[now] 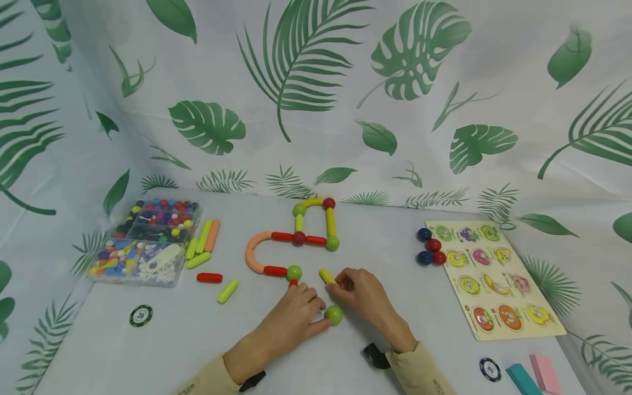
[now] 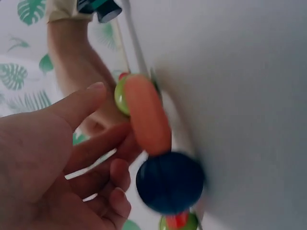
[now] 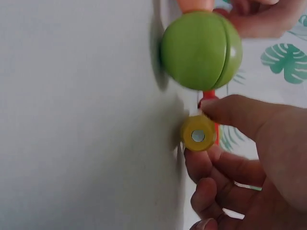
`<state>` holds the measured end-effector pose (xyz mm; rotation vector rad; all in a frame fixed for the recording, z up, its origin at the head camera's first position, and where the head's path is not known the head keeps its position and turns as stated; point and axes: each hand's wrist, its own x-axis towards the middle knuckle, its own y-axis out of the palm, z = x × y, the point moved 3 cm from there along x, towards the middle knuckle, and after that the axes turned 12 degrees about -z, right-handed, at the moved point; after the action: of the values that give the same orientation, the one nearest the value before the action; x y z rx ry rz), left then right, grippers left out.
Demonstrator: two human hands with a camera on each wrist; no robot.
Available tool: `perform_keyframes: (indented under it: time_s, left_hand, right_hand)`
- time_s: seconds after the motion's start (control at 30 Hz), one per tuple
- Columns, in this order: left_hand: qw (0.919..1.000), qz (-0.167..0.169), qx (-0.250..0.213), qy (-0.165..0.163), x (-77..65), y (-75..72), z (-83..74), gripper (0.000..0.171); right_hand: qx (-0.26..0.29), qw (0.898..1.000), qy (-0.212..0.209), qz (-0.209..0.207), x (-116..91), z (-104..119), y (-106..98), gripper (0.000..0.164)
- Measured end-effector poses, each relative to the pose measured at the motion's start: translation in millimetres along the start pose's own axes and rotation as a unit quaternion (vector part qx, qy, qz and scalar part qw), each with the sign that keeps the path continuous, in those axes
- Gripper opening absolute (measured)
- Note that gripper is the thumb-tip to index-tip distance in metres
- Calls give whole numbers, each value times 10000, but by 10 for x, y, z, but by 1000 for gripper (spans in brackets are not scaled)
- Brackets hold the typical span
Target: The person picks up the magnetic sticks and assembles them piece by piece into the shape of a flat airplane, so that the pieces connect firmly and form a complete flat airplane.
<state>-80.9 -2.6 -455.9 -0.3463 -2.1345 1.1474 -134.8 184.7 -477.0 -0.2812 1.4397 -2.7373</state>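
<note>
My right hand [image 1: 362, 296] pinches a yellow stick [image 1: 327, 276] between thumb and fingers, low over the table. Its near end shows a round metal disc in the right wrist view. My left hand [image 1: 296, 318] is over a short chain: an orange stick [image 2: 147, 115] joins a blue ball [image 2: 170, 183] to a green ball [image 1: 334, 315]. In the head view the left hand hides the blue ball and orange stick. The left thumb reaches beside the green ball, the other fingers loosely bent by the orange stick. A red stick [image 1: 293, 283] links this chain to another green ball [image 1: 294, 272].
Beyond my hands, a peach curved piece [image 1: 252, 252], a red ball [image 1: 298, 238] and yellow sticks form loops. Loose sticks [image 1: 227, 291] and a compartment box [image 1: 175, 274] are left. Several red and blue balls [image 1: 424, 258] adjoin a fruit puzzle board [image 1: 486, 300] right.
</note>
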Motion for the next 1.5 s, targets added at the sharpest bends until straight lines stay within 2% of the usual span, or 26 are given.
perform_keyframes:
  time_s: [0.17,0.43,0.67,0.93,1.27,1.5]
  left_hand:
    - [9992,55,388,49,14,113,-62,37]
    - [9957,-253,881,140,13,206,-91,38]
    - [9937,-461,1001,215,11,220,-116,34]
    - [9943,-383,976,218,5,200,-133,32]
    - [9967,-93,788,143,6,178,-112,34]
    - [9991,66,405,-97,13,136,-80,41]
  right_hand:
    - [270,9987,428,41,-28,20,11,15]
    - [334,9967,726,-116,-49,32,1,18]
    - [368,9940,1029,-59,-70,37,-17,22]
    - [259,9938,1079,44,-100,56,-31,25]
    - [166,9939,1052,297,-110,57,-51,26]
    - [71,9935,1113,231,-80,-32,-175,28]
